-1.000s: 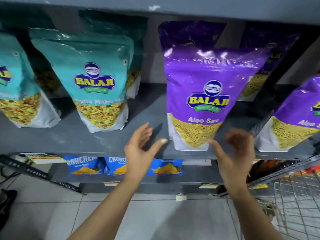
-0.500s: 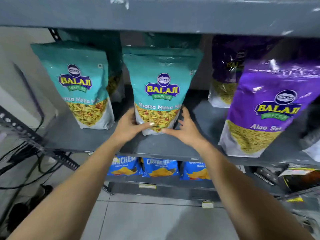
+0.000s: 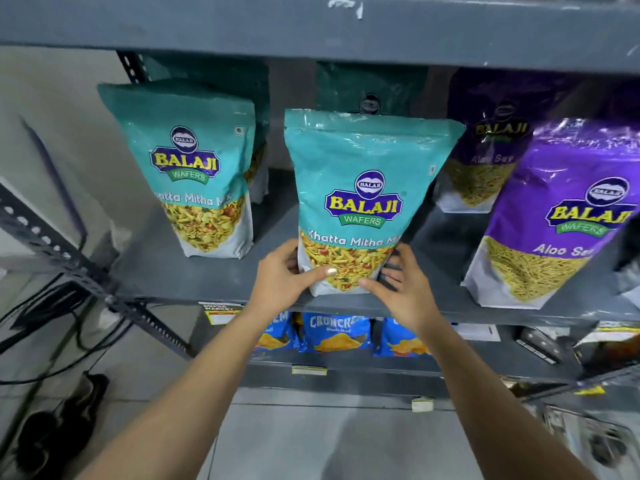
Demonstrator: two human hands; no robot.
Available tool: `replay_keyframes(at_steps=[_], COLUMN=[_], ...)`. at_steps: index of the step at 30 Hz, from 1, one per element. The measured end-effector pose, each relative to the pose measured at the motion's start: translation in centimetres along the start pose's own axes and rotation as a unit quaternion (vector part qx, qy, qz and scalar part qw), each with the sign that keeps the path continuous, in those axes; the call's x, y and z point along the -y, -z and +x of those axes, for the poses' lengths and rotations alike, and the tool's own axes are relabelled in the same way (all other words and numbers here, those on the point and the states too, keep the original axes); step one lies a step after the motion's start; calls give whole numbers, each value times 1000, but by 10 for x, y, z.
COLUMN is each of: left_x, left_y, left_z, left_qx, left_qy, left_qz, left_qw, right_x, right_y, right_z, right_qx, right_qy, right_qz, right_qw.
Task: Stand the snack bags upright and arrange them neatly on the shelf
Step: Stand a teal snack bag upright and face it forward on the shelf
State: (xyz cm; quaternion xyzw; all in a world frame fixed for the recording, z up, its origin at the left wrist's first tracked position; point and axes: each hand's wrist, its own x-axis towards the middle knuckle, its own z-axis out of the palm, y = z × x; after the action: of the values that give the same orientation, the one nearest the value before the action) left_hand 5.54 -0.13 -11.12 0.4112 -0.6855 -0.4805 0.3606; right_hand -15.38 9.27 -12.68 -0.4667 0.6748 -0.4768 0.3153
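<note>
Two hands bracket the base of the middle teal Khatta Mitha bag (image 3: 363, 202), which I see standing upright near the front edge of the grey shelf (image 3: 194, 275): my left hand (image 3: 284, 275) cups its lower left corner with the thumb pressed across the front, my right hand (image 3: 405, 289) holds the lower right corner with fingers spread. Another teal bag (image 3: 194, 168) stands upright to its left, a purple Aloo Sev bag (image 3: 557, 216) to its right, well apart.
</note>
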Motion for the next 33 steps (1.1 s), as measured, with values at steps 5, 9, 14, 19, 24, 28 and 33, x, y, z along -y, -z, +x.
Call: replay_keyframes(at_steps=[5, 9, 14, 19, 24, 28, 33], left_x=[-1, 1, 5, 6, 23, 48, 67], left_y=[0, 2, 0, 7, 52, 118, 172], left_z=[0, 4, 6, 2, -25, -36, 5], left_qx=[9, 17, 22, 21, -206, -346, -250], left_qy=[6, 14, 18, 27, -14, -42, 67], left_qz=[-15, -19, -17, -51, -62, -13, 25], left_qw=[1000, 1000, 999, 998, 977, 937, 966], right_x=[-1, -4, -5, 2, 19, 39, 67], right_y=[-1, -2, -1, -7, -37, -108, -198], right_z=[-3, -3, -4, -17, -51, -55, -4], right_qx=[-11, -19, -23, -108, -277, -110, 27], right_qy=[8, -2, -7, 21, 134, 213, 82], right_qz=[-11, -13, -12, 19, 42, 20, 12], right_qw=[1000, 1000, 1000, 994, 951, 971, 996])
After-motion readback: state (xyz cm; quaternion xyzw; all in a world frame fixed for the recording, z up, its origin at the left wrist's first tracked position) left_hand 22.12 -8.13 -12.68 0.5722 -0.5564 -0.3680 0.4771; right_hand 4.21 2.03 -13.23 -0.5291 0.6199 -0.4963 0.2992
